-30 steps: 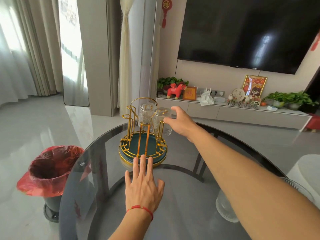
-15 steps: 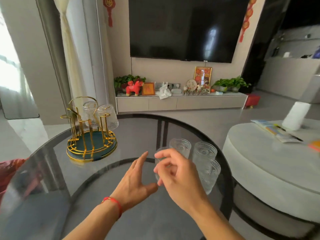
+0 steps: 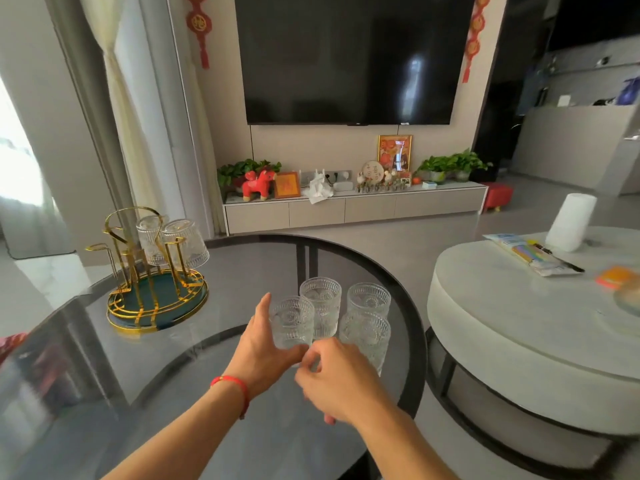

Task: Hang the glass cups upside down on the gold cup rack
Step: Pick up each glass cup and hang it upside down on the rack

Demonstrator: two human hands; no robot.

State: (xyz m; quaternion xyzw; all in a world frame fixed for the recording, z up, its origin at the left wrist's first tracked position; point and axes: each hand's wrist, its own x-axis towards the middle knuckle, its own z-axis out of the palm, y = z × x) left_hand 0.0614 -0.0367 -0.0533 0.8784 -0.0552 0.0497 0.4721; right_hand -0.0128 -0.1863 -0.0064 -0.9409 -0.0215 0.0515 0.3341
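Left hand (image 3: 263, 344): fingers and thumb curled around the near-left glass cup (image 3: 292, 322), thumb up along its left side; grip closed on it, cup upright, base looks to be on the counter. Red string on the wrist.
Right hand (image 3: 341, 381): just right of and below that cup, fingers half-curled and pinched in toward its lower edge; blurred, cannot tell if it touches or grips the cup.
Loose cups: four patterned glass cups in a tight cluster on the right part of the counter (image 3: 225, 278), all upright, mouths up. Far-left cup (image 3: 320, 306) just behind the held one, far-right cup (image 3: 369, 301) beside it, near-right cup (image 3: 365, 337) in front of that, partly hidden by the right hand.
Gold cup rack (image 3: 138, 271): far left of the counter, well apart from the cluster; gold wire posts on a round teal tray with gold rim.
Hung cups: two glass cups upside down on the rack's right-hand posts, back cup (image 3: 150, 239) and front cup (image 3: 187, 242), touching or nearly so. Left posts bare.
Counter: round, dark glass top with black rim.
Surroundings: pale round coffee table (image 3: 519, 327) at right, white roll and papers on it; wall TV (image 3: 349, 57) above a low cabinet with ornaments and plants.
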